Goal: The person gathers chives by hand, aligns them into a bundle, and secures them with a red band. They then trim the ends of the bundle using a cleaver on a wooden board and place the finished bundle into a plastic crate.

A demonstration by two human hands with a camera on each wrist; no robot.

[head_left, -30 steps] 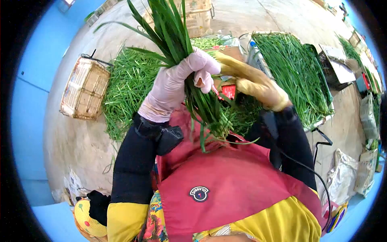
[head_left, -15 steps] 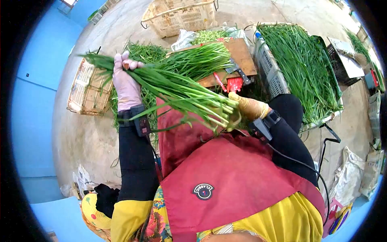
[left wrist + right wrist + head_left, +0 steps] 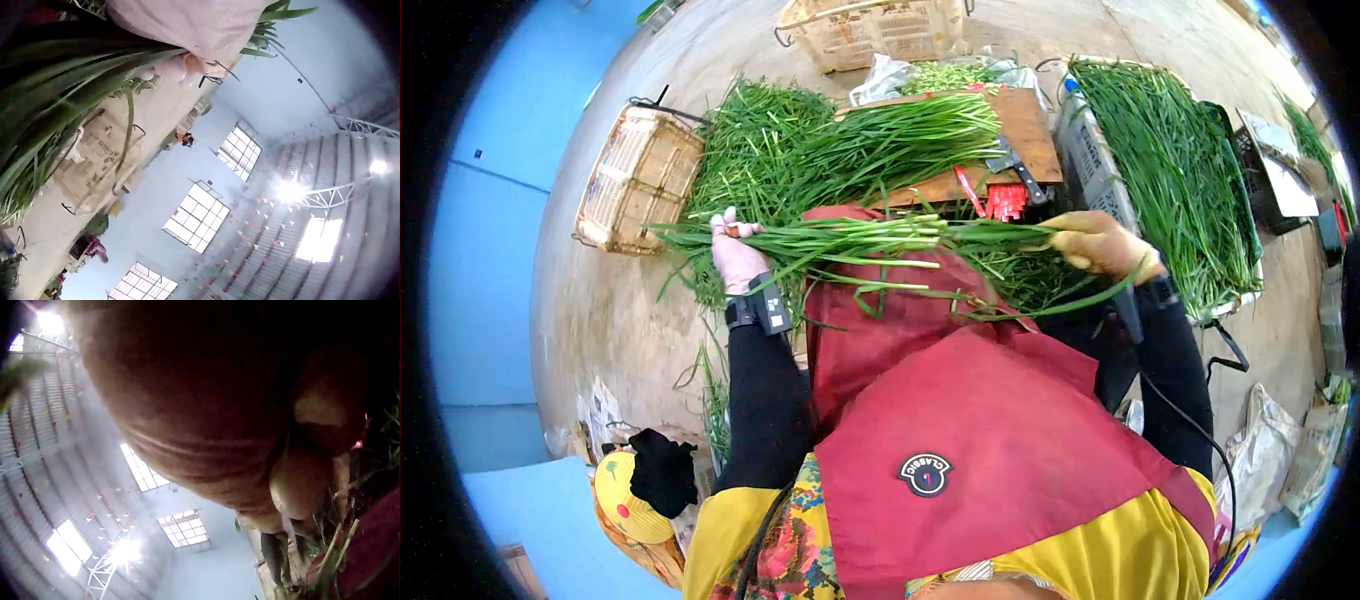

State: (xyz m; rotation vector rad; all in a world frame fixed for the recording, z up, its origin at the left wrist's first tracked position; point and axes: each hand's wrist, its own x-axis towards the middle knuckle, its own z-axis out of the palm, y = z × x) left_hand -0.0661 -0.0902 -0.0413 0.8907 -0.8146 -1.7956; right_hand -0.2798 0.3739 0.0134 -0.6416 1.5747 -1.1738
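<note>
My left hand, in a pale pink glove, grips a bunch of garlic chives by its leafy part, the pale stem ends pointing right. In the left wrist view the leaves fan out below the glove. To the right, my right hand, in a yellow glove, pinches a few loose green leaves stretched out beyond the stem ends. Its fingers curl in the right wrist view, with green leaf showing beneath. The bunch lies across in front of the red apron.
A wooden board ahead bears a pile of chives, a knife and red strips. A full crate of chives stands right, a heap of greens left, beside a crate. Another crate is behind.
The bunch has swung from upright to lying sideways, stems rightward. My left hand has moved left and down; my right hand has left the stem ends and moved right, holding a few leaves.
</note>
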